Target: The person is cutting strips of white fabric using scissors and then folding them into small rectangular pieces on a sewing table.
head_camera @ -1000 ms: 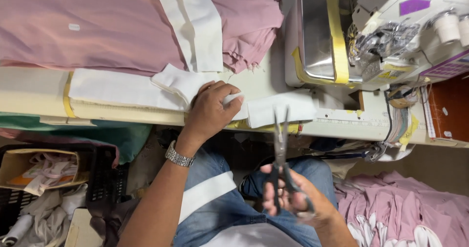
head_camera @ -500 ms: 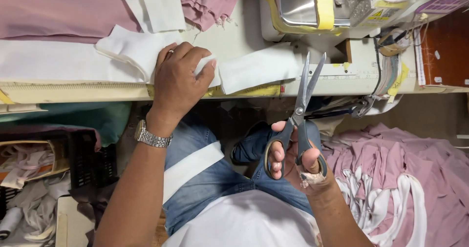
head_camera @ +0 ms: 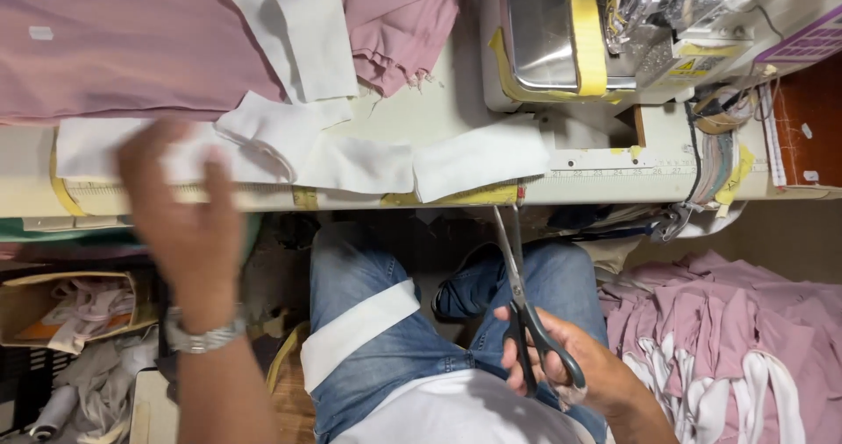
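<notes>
Blue jeans (head_camera: pixel 386 321), white shirt (head_camera: pixel 456 418) — silver wristwatch (head_camera: pixel 203 339), bare forearms.

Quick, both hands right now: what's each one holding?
Left hand: blurred, open over the white fabric strip, holding nothing.
Right hand: closed on the scissors.

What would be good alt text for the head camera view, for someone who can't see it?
Seen from above, the right hand holds scissors pointing at a white fabric strip on the sewing table. The blurred left hand hovers over more white strips beside pink fabric.
</notes>
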